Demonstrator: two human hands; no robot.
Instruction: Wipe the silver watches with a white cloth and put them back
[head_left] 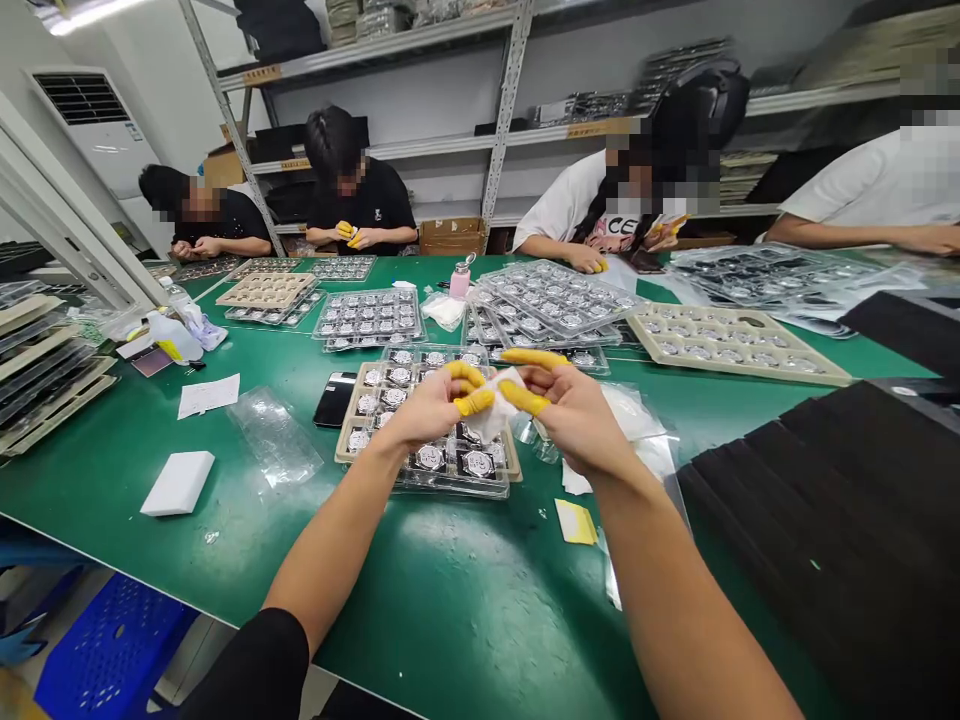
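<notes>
Both my hands wear yellow finger cots and meet above a tray of round metal watch parts [430, 458]. Between them is a crumpled white wiping cloth [491, 418]. My left hand [442, 405] pinches the cloth from the left, its fingers curled. From the right, my right hand [562, 400] grips the same cloth with thumb and fingers. Whether a small part is wrapped inside the cloth, I cannot tell. Beneath my hands the beige tray sits on clear plastic trays, and a black phone [334, 399] lies by its left edge.
Stacked clear trays [555, 300] and a beige tray [739, 343] stand farther back. A pink pump bottle [460, 278] is beyond my hands. At left lie a white foam block [178, 483] and a plastic bag [276, 437]; at right, black sheets [810, 520]. Several co-workers sit opposite.
</notes>
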